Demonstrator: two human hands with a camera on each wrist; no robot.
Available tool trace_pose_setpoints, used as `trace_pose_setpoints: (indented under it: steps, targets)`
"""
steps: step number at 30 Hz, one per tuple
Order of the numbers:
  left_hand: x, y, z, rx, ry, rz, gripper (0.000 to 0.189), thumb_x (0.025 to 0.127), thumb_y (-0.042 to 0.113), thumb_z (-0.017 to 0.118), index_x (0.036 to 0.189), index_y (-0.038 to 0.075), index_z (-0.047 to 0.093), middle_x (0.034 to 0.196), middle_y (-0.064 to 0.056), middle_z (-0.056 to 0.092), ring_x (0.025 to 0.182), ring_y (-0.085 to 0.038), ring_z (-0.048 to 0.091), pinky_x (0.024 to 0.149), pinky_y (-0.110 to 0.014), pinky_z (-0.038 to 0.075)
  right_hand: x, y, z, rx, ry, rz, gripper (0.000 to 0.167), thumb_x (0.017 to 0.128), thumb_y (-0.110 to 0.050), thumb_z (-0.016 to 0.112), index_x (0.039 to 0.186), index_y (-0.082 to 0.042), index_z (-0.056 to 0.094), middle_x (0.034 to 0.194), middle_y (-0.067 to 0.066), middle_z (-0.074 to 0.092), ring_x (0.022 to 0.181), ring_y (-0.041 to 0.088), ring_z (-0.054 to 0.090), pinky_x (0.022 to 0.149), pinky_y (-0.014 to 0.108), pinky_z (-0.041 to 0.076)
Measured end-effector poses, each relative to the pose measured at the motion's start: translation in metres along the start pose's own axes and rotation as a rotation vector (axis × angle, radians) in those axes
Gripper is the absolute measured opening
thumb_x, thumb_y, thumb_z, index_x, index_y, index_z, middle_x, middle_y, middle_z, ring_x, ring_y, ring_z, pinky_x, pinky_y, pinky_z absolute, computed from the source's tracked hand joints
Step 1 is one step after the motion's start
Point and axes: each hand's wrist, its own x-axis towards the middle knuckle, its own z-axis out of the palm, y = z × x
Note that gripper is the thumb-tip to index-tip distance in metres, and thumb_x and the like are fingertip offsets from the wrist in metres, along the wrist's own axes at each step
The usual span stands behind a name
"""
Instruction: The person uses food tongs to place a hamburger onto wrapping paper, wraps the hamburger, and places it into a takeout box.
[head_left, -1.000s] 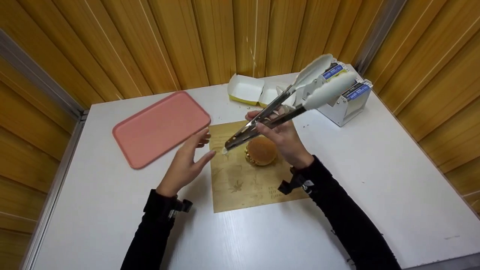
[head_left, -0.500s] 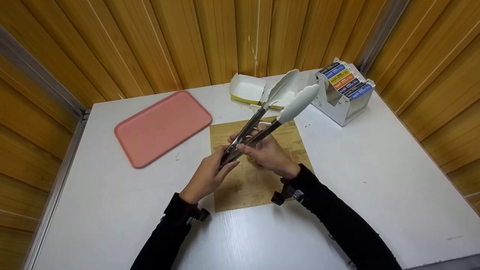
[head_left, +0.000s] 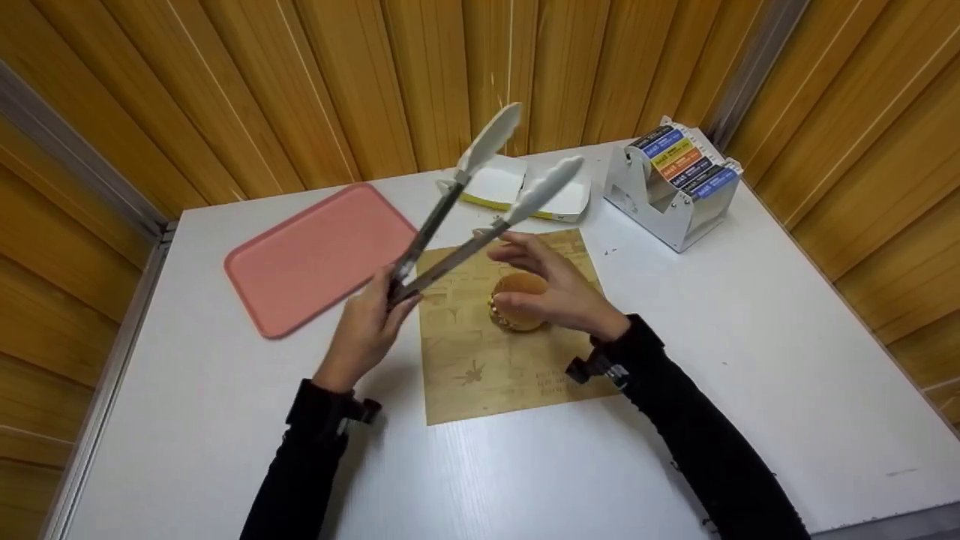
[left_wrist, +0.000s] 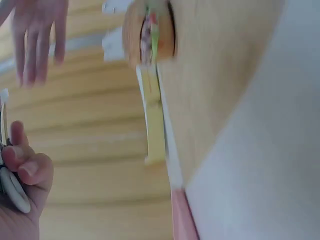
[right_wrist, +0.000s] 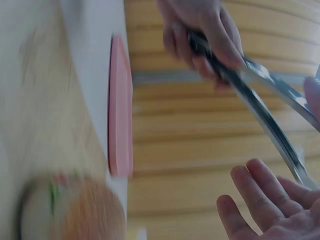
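Note:
My left hand [head_left: 365, 330] grips the hinge end of a pair of tongs [head_left: 454, 262], whose two arms spread apart with white scalloped tips pointing up and away. In the left wrist view my curled fingers [left_wrist: 31, 167] wrap the handle end. My right hand [head_left: 562, 292] is off the tongs, its fingers loosely bent and holding nothing, over a burger [head_left: 517, 319] that it partly covers in the head view. From the right wrist, the burger [right_wrist: 95, 212] shows a round bun with green and red filling. It sits on a sheet of brown printed paper [head_left: 480, 397].
A pink tray [head_left: 322, 259] lies at the left of the white table [head_left: 225, 420]. Behind the paper stands an opened white and yellow burger box [head_left: 495, 182]. At the back right is a metal dispenser [head_left: 671, 187] with colourful label rolls. Wood-patterned walls [head_left: 337, 90] enclose the table.
The tongs have passed from my right hand to my left and shifted left, their arms now spread wider. My right hand has let go and drawn back over the burger.

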Motion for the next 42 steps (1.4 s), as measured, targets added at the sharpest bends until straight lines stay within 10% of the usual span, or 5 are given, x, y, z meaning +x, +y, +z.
trace_pose_setpoints:
  steps: [3, 9, 17, 24, 42]
  targets:
    - [-0.002, -0.033, -0.033, 0.085, 0.08, -0.105, 0.035, 0.101, 0.022, 0.068, 0.127, 0.002, 0.055, 0.087, -0.01, 0.062, 0.073, -0.023, 0.058, 0.064, -0.04, 0.05, -0.009, -0.005, -0.03, -0.033, 0.042, 0.065, 0.066, 0.095, -0.012, 0.075, 0.154, -0.008, 0.044, 0.146, 0.014, 0.058, 0.139, 0.025, 0.053, 0.122, 0.042, 0.037]
    - [-0.021, -0.088, -0.087, 0.211, 0.031, -0.375, 0.042, 0.105, 0.03, 0.063, 0.133, 0.001, 0.05, 0.086, -0.012, 0.057, 0.077, -0.03, 0.055, 0.068, -0.043, 0.044, -0.02, -0.001, -0.076, -0.157, 0.08, 0.109, 0.065, 0.095, -0.013, 0.076, 0.153, -0.011, 0.047, 0.15, 0.012, 0.056, 0.143, 0.024, 0.049, 0.124, 0.045, 0.033]
    - [-0.066, -0.142, -0.123, 0.217, -0.076, -0.515, 0.051, 0.106, 0.038, 0.059, 0.139, 0.001, 0.049, 0.106, -0.023, 0.064, 0.096, -0.038, 0.059, 0.081, -0.051, 0.045, -0.03, 0.063, -0.106, -0.49, -0.079, 0.386, 0.092, 0.09, -0.032, 0.082, 0.164, -0.019, 0.029, 0.17, 0.011, 0.029, 0.158, 0.034, 0.022, 0.127, 0.056, 0.021]
    - [-0.077, -0.155, -0.13, 0.226, -0.126, -0.572, 0.055, 0.105, 0.046, 0.057, 0.137, 0.002, 0.049, 0.1, -0.021, 0.068, 0.09, -0.036, 0.065, 0.077, -0.044, 0.046, -0.039, 0.088, -0.114, -0.568, -0.209, 0.539, 0.121, 0.076, -0.04, 0.093, 0.168, -0.025, 0.016, 0.175, 0.014, 0.007, 0.16, 0.041, 0.005, 0.127, 0.062, 0.009]
    - [-0.082, -0.158, -0.131, 0.212, -0.272, -0.655, 0.069, 0.104, 0.054, 0.055, 0.139, -0.005, 0.045, 0.111, -0.025, 0.061, 0.096, -0.036, 0.056, 0.079, -0.046, 0.048, -0.041, 0.091, -0.112, -0.644, -0.312, 0.49, 0.105, 0.078, -0.034, 0.092, 0.163, -0.015, 0.033, 0.174, 0.008, 0.017, 0.162, 0.03, 0.006, 0.13, 0.053, 0.001]
